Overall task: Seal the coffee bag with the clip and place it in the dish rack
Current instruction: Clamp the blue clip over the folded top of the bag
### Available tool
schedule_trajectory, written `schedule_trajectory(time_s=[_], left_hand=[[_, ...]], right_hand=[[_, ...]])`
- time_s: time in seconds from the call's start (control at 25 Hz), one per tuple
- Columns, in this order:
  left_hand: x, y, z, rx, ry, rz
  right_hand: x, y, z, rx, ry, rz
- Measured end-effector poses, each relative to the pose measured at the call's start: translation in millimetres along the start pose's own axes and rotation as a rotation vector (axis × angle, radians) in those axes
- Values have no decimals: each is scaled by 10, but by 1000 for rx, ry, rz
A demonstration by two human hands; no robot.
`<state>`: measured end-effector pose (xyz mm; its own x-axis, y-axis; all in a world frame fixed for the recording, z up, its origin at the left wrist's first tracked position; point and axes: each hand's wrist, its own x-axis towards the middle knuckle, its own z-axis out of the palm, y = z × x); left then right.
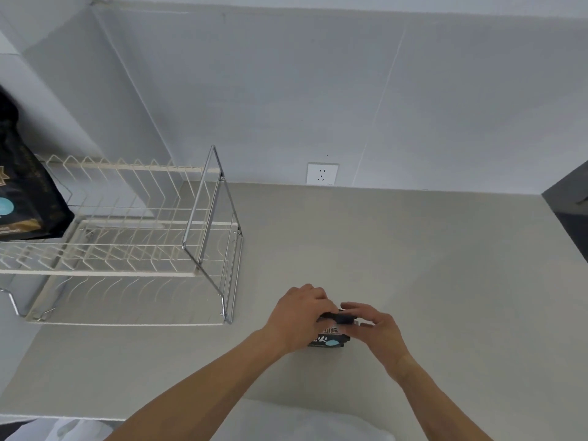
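A small black coffee bag (pixel 329 339) with a light blue spot stands on the grey counter, mostly hidden between my hands. My left hand (pixel 297 319) grips the bag's top from the left. My right hand (pixel 377 329) holds a black clip (pixel 343 318) against the bag's folded top edge. The white wire dish rack (pixel 127 246) with a chrome frame stands to the left, well apart from the bag. A larger black coffee bag (pixel 25 192) sits on the rack's far left end.
A white wall socket (pixel 322 174) is on the back wall. A dark appliance or surface (pixel 569 205) bounds the counter at the right. Bare grey counter (pixel 397 249) lies between the rack and the right edge.
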<state>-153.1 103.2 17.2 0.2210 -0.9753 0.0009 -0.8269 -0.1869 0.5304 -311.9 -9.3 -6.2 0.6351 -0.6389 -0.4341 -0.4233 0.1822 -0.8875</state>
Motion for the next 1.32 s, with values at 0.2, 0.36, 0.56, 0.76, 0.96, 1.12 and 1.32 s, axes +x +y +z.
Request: schedule_trajectory(time_s=[0.2,0.36,0.56,0.76,0.96,1.12,1.32], left_hand=[[5,30,119,-66,22,-44],[-29,72,152,-147,24,-85],[-104,-30,55,-153,20,-151],[-542,-356,25,-347,142,-358],[-615,-450,-38,-427,193,-461],[-564,-435,-26,-428,177,-500],[-494,-467,-56,-395,107,-454]], right_hand=[[0,65,5,-64,-8,-31],[4,121,-16,-170,22,-74],[17,-22,-38,-368,39,-153],[121,-396,199,-829,-89,-461],[207,-441,538,-1056,-169,-550],[236,-408,581,-1020,-107,-523],[199,-378,640,-938,-90,-454]])
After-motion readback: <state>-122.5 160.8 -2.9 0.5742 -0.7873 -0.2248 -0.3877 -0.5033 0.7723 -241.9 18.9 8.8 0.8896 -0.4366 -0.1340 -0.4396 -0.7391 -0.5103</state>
